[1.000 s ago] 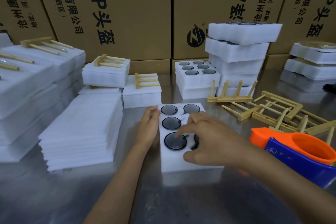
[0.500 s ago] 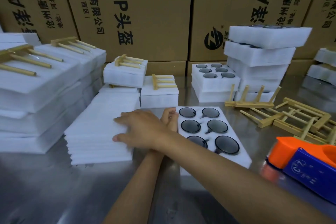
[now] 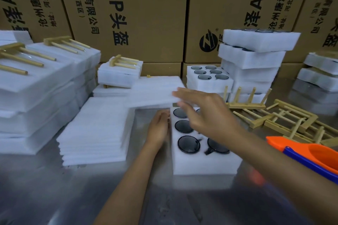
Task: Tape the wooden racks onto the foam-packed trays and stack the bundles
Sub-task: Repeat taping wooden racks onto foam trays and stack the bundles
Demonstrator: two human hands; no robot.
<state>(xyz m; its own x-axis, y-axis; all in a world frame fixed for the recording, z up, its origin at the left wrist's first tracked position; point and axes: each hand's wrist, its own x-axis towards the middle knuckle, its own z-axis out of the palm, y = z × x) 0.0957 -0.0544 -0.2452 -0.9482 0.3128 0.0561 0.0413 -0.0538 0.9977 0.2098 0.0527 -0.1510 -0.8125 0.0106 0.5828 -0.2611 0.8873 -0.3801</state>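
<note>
- We are seeing a steel table carrying all the stock; an orange and blue tape dispenser is lying at its right edge.
- We are noting the left hand resting with relaxed fingers against the left side of the foam tray, which is holding dark round discs.
- We are observing the right hand pinching a thin foam sheet above the tray's far end, beside the sheet stack.
- We are recording loose wooden racks lying right of the tray.
- We are finding taped bundles stacked far left.
- We are reading "AH4" and "有限公司" on the cartons behind.
</note>
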